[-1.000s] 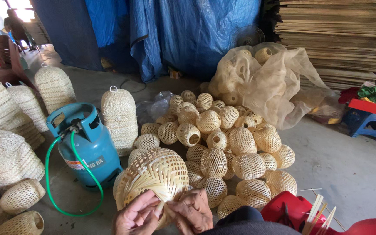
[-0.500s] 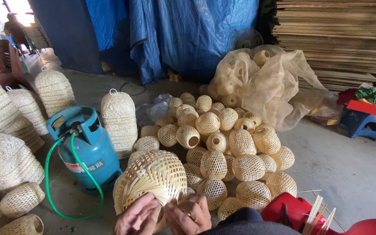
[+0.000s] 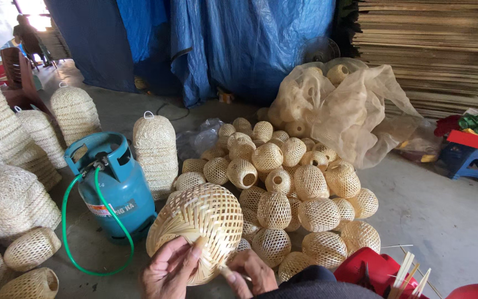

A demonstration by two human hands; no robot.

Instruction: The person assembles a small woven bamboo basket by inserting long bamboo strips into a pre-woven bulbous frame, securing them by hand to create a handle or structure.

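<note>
1. Both hands grip one woven bamboo shade at the bottom middle of the view: the left hand closes on its lower left edge, thumb pressed against the weave, and the right hand pinches the lower right rim, fingers curled.
2. That shade is a round, open-lattice dome of pale strips, held above the concrete floor just in front of the person's dark sleeve.
3. Just beyond it lies a heap of smaller woven balls, touching one another on the floor.
4. Left of the shade stands a teal gas cylinder with a white and red label low on its side and a green hose looping over the floor.
5. Behind the cylinder stand tall bell-shaped woven covers.
6. A translucent plastic bag holding more woven balls slumps behind the heap, before a blue tarpaulin.
7. Stacked flat boards fill the upper right corner; a red container with bamboo slivers sits at the bottom right.
</note>
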